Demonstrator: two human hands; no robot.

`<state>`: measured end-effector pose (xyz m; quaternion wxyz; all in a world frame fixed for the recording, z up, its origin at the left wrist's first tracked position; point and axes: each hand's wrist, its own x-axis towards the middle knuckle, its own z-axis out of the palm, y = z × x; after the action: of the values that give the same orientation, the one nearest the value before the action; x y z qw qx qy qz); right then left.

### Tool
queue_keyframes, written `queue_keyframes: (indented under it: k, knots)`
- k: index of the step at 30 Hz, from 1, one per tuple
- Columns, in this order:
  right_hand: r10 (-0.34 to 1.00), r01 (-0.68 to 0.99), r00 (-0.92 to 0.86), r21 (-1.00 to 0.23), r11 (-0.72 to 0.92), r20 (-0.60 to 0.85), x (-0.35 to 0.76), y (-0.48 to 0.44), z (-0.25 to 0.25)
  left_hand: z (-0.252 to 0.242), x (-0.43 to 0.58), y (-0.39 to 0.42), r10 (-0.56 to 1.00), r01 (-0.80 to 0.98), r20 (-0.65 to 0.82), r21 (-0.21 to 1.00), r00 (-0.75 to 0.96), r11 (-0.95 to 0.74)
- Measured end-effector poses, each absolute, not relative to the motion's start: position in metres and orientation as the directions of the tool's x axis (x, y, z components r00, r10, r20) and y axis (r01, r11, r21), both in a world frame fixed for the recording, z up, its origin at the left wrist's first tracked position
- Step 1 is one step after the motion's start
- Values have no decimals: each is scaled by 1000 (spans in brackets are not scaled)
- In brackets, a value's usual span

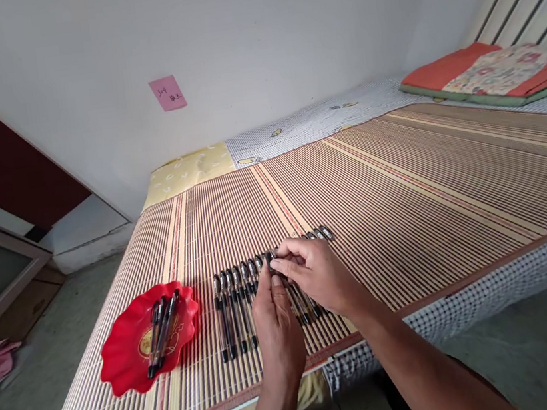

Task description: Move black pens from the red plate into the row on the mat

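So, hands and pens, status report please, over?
Left hand and right hand pinching dark pen cap. Pens lined up on mat; more pens in red plate. Hands hide part of row.

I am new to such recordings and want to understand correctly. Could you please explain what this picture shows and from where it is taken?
There is no machine here: a person works with two bare hands. The picture comes from a camera worn on the head, looking forward and down. A striped mat covers much of the surface. On it lies a row of pens, partly hidden by the hands. Left of the row is a wavy-edged red plate with a few more pens. The left hand and right hand meet over the row. Their fingertips seem to hold something small and dark, perhaps a pen; the fingers hide too much to be sure.
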<state>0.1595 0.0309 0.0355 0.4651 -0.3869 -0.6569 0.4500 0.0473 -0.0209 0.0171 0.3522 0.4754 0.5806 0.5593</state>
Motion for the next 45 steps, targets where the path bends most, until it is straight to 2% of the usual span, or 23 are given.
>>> queue_keyframes:
  k: [8, 13, 17, 21, 24, 34, 45]
  knots:
    - [922, 158, -289, -937, 311, 258, 162, 29, 42, 24, 48, -22, 979, 154, 99, 985, -178, -71]
    - [940, 185, -279, -950, 251, 194, 209, 44, 44, 24, 41, -22, 996, 127, 63, 990, -69, -54]
    - [969, 407, -218, -892, 197, 115, 265, 61, 31, 19, 26, -15, 994, 29, -15, 999, -109, 18]
    - [992, 700, -124, -710, 71, -24, 291, 76, 5, 15, 15, -9, 996, -49, -34, 998, -87, 30]
    - [990, 796, -62, -605, -27, -127, 291, 83, -9, 14, 14, -9, 996, -54, -37, 998, -76, 33]
    - [969, 839, -13, -529, -124, -248, 273, 94, -23, 14, 15, -9, 998, -24, -55, 998, -41, 54]
    - [962, 859, 33, -485, -166, -272, 266, 93, -22, 13, 15, -9, 998, -24, -54, 998, -35, 53]
